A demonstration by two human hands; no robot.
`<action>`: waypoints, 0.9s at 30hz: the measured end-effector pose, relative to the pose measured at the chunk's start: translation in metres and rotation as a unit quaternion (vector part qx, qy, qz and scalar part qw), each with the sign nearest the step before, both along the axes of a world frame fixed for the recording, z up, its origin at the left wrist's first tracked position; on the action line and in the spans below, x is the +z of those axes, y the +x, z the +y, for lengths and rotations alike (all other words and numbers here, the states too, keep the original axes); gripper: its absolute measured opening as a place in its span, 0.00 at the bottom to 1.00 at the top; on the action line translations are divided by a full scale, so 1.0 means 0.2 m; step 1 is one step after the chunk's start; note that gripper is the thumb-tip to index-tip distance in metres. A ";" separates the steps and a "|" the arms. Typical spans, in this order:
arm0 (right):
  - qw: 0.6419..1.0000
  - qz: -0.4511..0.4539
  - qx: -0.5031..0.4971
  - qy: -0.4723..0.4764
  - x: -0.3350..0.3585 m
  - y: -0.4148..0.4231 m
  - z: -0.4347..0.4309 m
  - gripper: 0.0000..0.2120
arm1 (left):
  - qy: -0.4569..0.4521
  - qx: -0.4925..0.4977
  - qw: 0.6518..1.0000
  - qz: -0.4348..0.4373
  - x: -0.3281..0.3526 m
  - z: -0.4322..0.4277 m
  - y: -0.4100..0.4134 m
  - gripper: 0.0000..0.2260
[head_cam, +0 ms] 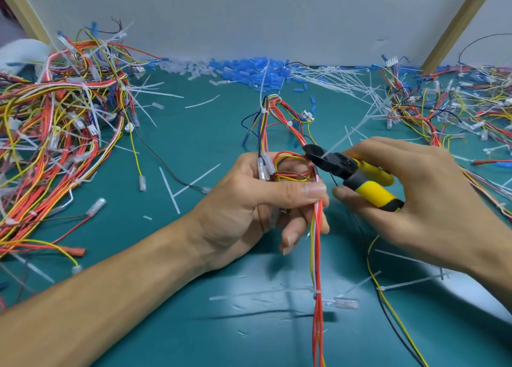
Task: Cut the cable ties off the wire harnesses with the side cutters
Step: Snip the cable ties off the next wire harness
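- Now the left hand (257, 200) grips one harness (318, 228) over the middle of the worktop (207, 144). Its thumb presses on the red and yellow wires.
- The right hand (415, 200) is wrapped round the yellow handles of the cutters (346, 169), at 3 o'clock from the left hand.
- The black tips touch the harness just above the left thumb. They are at a white tie (343, 139) with a long tail that sticks out toward 1 o'clock. I cannot tell if it is cut through yet.
- This harness has more to do, I think. A low tie (317, 291) sits on the wires at 6 o'clock. Two far ties (263, 111) sit at 12 o'clock.
- A lot looks done. A heap (346, 81) of loose white ties lies at 1 o'clock, and more bits lie all over the worktop.
- The left pile (55, 117) at 9 o'clock has lots of white ties on its wires. So I think a big part of the job is left.
- The right pile (457, 103) at 2 o'clock looks looser. I cannot tell if those harnesses are done.
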State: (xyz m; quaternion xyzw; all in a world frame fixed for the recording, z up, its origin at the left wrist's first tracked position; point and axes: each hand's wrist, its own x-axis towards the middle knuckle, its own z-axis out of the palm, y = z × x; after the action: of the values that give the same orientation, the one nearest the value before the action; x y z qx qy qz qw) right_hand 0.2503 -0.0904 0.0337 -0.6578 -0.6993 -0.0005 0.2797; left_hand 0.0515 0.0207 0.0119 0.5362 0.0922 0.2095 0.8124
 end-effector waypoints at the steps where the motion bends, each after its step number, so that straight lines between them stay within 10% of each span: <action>1: 1.000 -0.001 -0.001 0.005 0.00 0.01 0.00 0.07 | 0.001 0.000 1.000 0.001 0.00 0.00 0.00 0.04; 27: 0.997 -0.069 -0.011 0.008 0.00 0.04 0.01 0.12 | -0.006 -0.008 1.000 -0.011 0.00 0.00 0.00 0.05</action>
State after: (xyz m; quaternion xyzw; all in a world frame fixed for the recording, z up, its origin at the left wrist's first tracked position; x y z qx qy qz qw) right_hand 0.2589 -0.0880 0.0342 -0.6615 -0.7098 -0.0549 0.2358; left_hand 0.0515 0.0208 0.0122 0.5295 0.0803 0.2084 0.8184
